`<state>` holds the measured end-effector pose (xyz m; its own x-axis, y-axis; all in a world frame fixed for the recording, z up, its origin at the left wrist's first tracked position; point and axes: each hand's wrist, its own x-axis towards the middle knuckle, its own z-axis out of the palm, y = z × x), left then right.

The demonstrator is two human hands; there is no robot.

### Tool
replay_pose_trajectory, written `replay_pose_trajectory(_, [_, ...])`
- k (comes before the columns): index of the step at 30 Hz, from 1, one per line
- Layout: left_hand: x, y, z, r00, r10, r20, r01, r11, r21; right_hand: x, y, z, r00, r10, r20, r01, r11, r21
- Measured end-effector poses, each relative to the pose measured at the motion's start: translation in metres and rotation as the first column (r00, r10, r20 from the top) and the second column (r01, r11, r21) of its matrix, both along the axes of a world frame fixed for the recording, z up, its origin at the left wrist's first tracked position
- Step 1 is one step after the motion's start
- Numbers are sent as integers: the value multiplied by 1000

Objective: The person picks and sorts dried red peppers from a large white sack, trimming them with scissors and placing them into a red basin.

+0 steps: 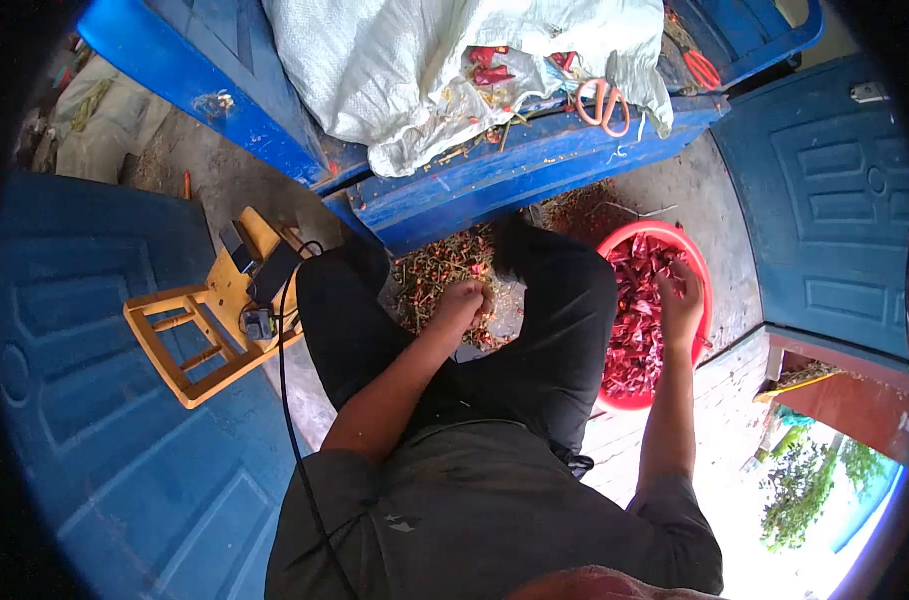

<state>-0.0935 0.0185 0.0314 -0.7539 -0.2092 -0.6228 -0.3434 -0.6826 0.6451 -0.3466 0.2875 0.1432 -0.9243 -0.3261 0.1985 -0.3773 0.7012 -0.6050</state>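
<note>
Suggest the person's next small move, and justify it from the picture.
Perhaps lower the right hand into the red pieces: it appears over their tub, which looks well filled, while the curled left hand is above scattered scraps.

left hand (462, 303) in a fist, right hand (682, 292) half-open

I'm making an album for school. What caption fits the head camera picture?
Right hand over a tub of red pieces, left hand curled above scraps.
</note>
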Motion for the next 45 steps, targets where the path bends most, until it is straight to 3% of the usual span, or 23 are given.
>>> replay_pose_trajectory(2, [-6, -1, 5, 998, 37, 44, -38, 999, 18, -13, -68, 18, 992, 70, 106, -62, 995, -73])
replay_pose_trajectory(4, [-8, -7, 9, 998, 58, 29, -59, 997, 40, -14, -150, 34, 954, 298, 32, -277, 918, -285])
replay_pose_trajectory(5, [-8, -9, 10, 998, 66, 22, -67, 997, 30, -14, -189, 47, 915, 398, -63, -400, 876, -268])
replay_pose_trajectory(6, [-8, -13, 10, 997, 75, 12, -75, 997, 19, -15, -226, 57, 856, 493, -158, -517, 822, -239])
replay_pose_trajectory(9, [-6, -20, 10, 995, 97, 20, -98, 993, 59, -21, -310, 55, 752, 634, -181, -652, 755, -67])
replay_pose_trajectory(11, [2, -23, 9, 994, 107, 19, -108, 993, 56, -24, -347, 47, 713, 659, -239, -678, 735, 6])
replay_pose_trajectory(13, [12, -27, 6, 990, 139, -22, -137, 988, 73, -27, -373, 37, 697, 653, -297, -611, 757, 231])
replay_pose_trajectory(22, [37, -34, 10, 938, 320, -130, -300, 941, 154, -36, -379, 29, 694, 690, -208, -594, 711, 378])
replay_pose_trajectory(29, [37, -31, 4, 943, 308, -128, -288, 945, 153, -33, -376, 23, 640, 669, -379, -662, 730, 170])
replay_pose_trajectory(31, [38, -31, 4, 934, 325, -151, -301, 940, 158, -30, -379, 26, 795, 603, 66, -593, 796, -125])
replay_pose_trajectory(34, [39, -31, 3, 937, 327, -126, -307, 939, 153, -18, -381, 34, 784, 600, 157, -555, 792, -255])
replay_pose_trajectory(40, [39, -28, 1, 934, 324, -150, -303, 942, 144, -20, -375, 28, 805, 543, 237, -441, 816, -373])
replay_pose_trajectory(45, [38, -30, -2, 948, 293, -126, -271, 949, 164, -19, -374, 32, 759, 590, 274, -456, 783, -422])
